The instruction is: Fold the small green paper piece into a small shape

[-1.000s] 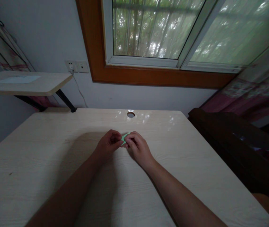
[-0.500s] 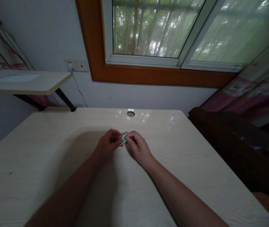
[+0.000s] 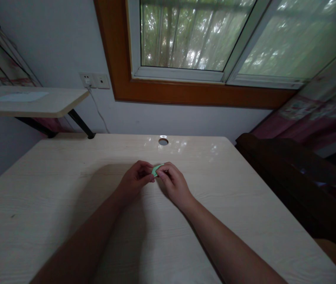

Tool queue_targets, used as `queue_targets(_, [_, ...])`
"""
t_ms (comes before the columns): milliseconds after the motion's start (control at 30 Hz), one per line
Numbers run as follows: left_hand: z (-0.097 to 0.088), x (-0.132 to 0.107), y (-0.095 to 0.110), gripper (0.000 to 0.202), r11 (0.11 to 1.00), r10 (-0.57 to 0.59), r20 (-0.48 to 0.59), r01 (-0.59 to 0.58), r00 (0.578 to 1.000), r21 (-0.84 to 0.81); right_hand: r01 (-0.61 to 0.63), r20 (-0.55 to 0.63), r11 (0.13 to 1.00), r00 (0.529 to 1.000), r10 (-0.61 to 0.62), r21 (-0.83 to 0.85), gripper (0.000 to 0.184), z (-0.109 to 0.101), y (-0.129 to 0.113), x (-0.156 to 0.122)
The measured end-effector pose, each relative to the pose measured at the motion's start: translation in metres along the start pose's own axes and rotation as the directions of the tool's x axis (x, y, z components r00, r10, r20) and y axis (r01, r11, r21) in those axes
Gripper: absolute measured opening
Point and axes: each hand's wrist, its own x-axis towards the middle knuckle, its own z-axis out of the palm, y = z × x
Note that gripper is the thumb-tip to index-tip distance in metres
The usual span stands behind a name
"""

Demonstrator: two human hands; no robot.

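Note:
A small folded piece of green paper is held just above the pale wooden table, near its middle. My left hand pinches its left side with curled fingers. From the right, my right hand pinches the paper's other side, fingers closed round it. The two hands touch at the fingertips, and most of the paper is hidden between them.
A round cable hole sits near the table's far edge. A raised shelf with a white sheet is at the left. A wall socket with a cord and a window are behind. Dark wooden furniture flanks the right edge.
Both hands have stayed on the green paper, with only slight finger movement; the view has shifted a little.

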Motion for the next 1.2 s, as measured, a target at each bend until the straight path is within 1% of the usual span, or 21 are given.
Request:
queue_targets(100, [0.001, 0.001, 0.002, 0.03, 1.0, -0.001, 0.002, 0.001, 1.0, -0.012, 0.019, 0.011, 1.0, 1.0, -0.019, -0.009, 0.012, -0.001, -0.002, 0.001])
queue_targets(233, [0.001, 0.002, 0.0, 0.034, 1.0, -0.018, 0.001, 0.018, 1.0, -0.011, 0.032, 0.02, 0.999, 0.999, -0.031, -0.019, 0.012, -0.002, -0.002, 0.0])
queue_targets(433, [-0.001, 0.0, -0.004, 0.035, 0.995, 0.007, 0.026, -0.009, 1.0, 0.102, 0.014, 0.032, 1.0, 0.999, -0.013, -0.022, 0.013, -0.002, 0.0, -0.001])
queue_targets(533, [-0.002, 0.0, -0.005, 0.035, 0.991, 0.013, 0.043, -0.018, 0.999, 0.129, 0.0, 0.031, 1.0, 1.0, 0.001, -0.018, 0.012, -0.001, 0.001, -0.001])
queue_targets(633, [-0.002, 0.0, -0.006, 0.035, 0.992, 0.007, 0.043, -0.013, 0.999, 0.128, -0.012, 0.026, 1.0, 1.0, 0.012, -0.019, 0.012, -0.001, 0.001, -0.001])
queue_targets(833, [0.0, -0.001, -0.007, 0.032, 0.998, 0.004, 0.022, -0.006, 1.0, 0.063, -0.019, 0.011, 1.0, 1.0, 0.019, -0.02, 0.012, -0.001, 0.0, -0.002])
queue_targets(1000, [-0.001, -0.001, -0.008, 0.034, 0.994, 0.019, 0.047, -0.024, 0.999, 0.103, -0.024, 0.015, 0.999, 1.0, 0.024, -0.025, 0.012, -0.001, 0.0, -0.002])
queue_targets(1200, [0.0, 0.0, -0.008, 0.034, 0.994, 0.011, 0.038, -0.015, 0.999, 0.106, -0.009, 0.008, 0.999, 1.0, 0.009, -0.041, 0.012, 0.0, 0.001, -0.002])
